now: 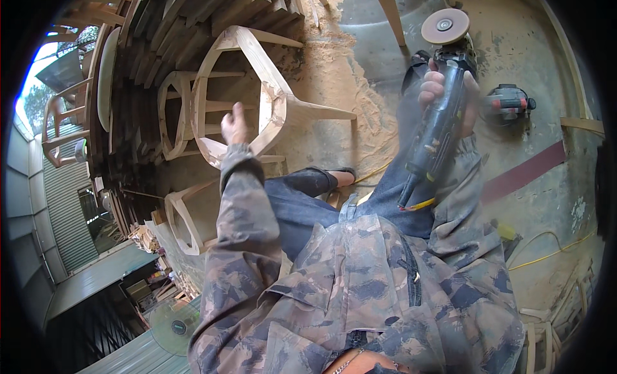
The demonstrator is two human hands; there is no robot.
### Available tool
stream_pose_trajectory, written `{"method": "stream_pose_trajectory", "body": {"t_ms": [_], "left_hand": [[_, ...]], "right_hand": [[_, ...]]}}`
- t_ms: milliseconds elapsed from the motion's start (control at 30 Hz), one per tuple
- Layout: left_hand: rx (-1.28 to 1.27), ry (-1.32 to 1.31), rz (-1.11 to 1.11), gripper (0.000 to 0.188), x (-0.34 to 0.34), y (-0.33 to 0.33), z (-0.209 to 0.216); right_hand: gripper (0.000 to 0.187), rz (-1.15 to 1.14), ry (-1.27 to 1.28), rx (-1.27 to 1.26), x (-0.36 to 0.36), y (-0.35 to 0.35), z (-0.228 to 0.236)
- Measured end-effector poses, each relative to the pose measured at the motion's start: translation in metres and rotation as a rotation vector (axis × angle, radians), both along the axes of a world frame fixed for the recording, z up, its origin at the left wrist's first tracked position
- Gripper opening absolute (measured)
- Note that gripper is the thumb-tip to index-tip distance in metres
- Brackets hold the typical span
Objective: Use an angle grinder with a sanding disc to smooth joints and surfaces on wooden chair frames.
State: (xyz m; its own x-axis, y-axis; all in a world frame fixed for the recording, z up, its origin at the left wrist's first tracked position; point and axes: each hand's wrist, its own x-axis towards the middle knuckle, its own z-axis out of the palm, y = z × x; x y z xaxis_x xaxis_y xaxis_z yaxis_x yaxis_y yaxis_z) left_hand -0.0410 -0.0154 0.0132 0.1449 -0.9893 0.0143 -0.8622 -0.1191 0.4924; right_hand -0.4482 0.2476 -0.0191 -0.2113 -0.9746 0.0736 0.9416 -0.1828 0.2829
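My right hand [432, 90] is wrapped round the body of a dark angle grinder [443, 113], raised over my right leg. A round tan sanding disc [445, 27] sits at the grinder's far end, face up. My left hand [234, 126] is over a pale wooden chair frame [254, 55], its wrist crossing the lower rail. One finger or the thumb points up while the others look curled. What they grip, if anything, is hidden. The frame lies tipped, with tapered legs pointing right.
Another power tool [508, 104] lies on the floor at right, above a dark red strip [527, 171]. More chair frames [183, 219] and stacked dark boards [154, 59] stand at left. Sawdust [344, 84] covers the floor ahead. A yellow cord [553, 248] runs at lower right.
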Motion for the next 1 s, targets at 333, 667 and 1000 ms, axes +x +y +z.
{"method": "stream_pose_trajectory", "body": {"t_ms": [333,667,1000], "left_hand": [[0.121,-0.123,-0.169,0.1,-0.059,-0.006,-0.039],[0.109,0.151,-0.227,0.083,-0.041,0.075,-0.031],[-0.483,0.107,0.256,0.076,0.006,0.161,-0.014]], "right_hand": [[0.064,-0.009,-0.069,-0.095,0.002,-0.001,0.005],[0.065,0.006,-0.057,-0.065,0.0,0.002,0.006],[0.069,0.062,-0.003,-0.083,-0.001,-0.008,0.009]]}}
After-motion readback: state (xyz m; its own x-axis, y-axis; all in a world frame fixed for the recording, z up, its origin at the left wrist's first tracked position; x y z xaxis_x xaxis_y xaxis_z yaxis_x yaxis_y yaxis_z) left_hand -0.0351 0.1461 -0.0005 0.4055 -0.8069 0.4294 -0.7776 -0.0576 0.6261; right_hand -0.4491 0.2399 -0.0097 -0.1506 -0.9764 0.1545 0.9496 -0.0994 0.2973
